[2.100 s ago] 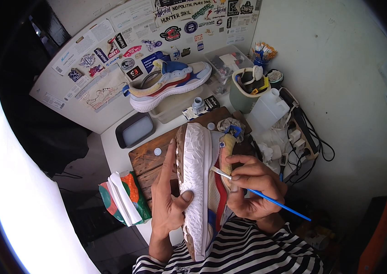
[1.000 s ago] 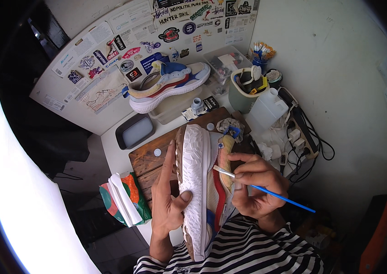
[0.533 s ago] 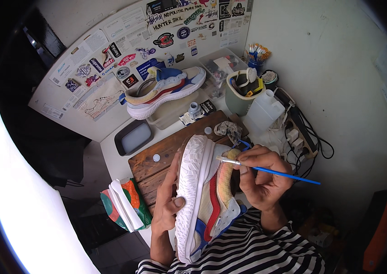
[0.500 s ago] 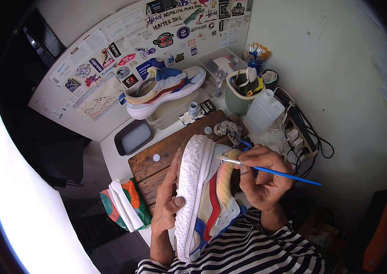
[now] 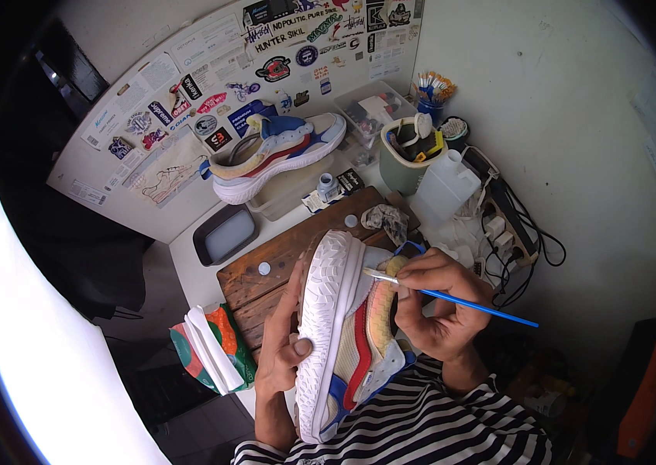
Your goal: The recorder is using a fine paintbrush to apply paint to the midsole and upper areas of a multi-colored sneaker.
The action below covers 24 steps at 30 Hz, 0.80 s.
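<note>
My left hand [image 5: 284, 349] grips a sneaker [image 5: 326, 325] by its white textured sole, thumb across the sole and fingers behind it. The shoe is tilted on its side, its cream, red and blue upper facing right. Between thumb and fingers my right hand [image 5: 444, 302] pinches a thin paintbrush [image 5: 483, 308] with a blue handle. The bristle tip rests on or very close to the light grey heel panel, near the sole edge. Just beyond the shoe, a crumpled stained cloth [image 5: 386, 222] lies on a dark wooden board [image 5: 254, 275].
The matching sneaker [image 5: 277, 155] sits on a clear plastic box at the back. Around the board are a small open paint bottle [image 5: 328, 186], a black tray [image 5: 225, 234], a tissue pack [image 5: 215, 349], a bin of tools [image 5: 401, 167], a white jug [image 5: 446, 186] and a power strip [image 5: 510, 229] with cables.
The brush tip has moved slightly left and down along the heel panel, and my right hand has shifted with it. The left hand and the shoe stay nearly in place.
</note>
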Available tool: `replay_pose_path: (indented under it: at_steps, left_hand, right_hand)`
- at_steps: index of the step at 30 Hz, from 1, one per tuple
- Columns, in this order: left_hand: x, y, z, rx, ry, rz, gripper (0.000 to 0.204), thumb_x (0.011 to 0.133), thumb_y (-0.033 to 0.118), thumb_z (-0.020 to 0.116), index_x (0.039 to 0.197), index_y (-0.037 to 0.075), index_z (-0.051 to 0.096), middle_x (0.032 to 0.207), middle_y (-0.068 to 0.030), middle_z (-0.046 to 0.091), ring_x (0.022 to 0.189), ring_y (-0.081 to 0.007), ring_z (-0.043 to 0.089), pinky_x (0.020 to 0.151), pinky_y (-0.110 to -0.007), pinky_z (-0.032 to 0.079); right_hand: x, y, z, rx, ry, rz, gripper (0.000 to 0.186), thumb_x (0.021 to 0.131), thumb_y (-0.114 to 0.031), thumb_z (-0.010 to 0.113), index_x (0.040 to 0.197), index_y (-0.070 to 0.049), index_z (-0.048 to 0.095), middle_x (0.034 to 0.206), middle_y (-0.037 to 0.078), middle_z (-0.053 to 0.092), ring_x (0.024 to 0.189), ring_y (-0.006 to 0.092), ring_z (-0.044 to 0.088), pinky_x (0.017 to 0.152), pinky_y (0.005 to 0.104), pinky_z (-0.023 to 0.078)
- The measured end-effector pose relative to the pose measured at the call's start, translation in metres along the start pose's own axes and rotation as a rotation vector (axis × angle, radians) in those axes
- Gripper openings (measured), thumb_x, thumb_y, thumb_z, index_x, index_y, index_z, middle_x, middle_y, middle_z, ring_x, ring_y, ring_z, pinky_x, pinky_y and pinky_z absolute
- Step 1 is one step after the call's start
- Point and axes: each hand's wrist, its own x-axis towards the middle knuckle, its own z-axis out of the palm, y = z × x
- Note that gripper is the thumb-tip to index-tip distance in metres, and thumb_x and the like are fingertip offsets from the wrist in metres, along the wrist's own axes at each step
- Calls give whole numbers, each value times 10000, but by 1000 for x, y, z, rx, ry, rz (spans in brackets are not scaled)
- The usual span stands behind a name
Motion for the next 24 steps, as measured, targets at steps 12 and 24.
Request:
replay_pose_path:
  at_steps: [12, 24]
  left_hand:
    - [1, 5, 1, 47, 14, -12, 1234, 825, 838, 519, 1619, -63, 237, 1561, -294, 462, 1402, -352, 508, 1136, -405, 384]
    - [2, 7, 1, 67, 9, -1, 1215, 823, 816, 510, 1620, -58, 235, 1620, -290, 378, 1486, -389, 408, 1221, -437, 284]
  right_hand:
    - [-1, -1, -1, 32, -47, -20, 203, 769, 72, 711, 960, 41, 648, 809, 144, 698, 715, 268, 706, 637, 334, 569]
    - [-2, -3, -2, -24, 9, 63, 128, 810, 86, 676, 932, 71, 641, 808, 169, 695, 716, 266, 707, 708, 397, 604]
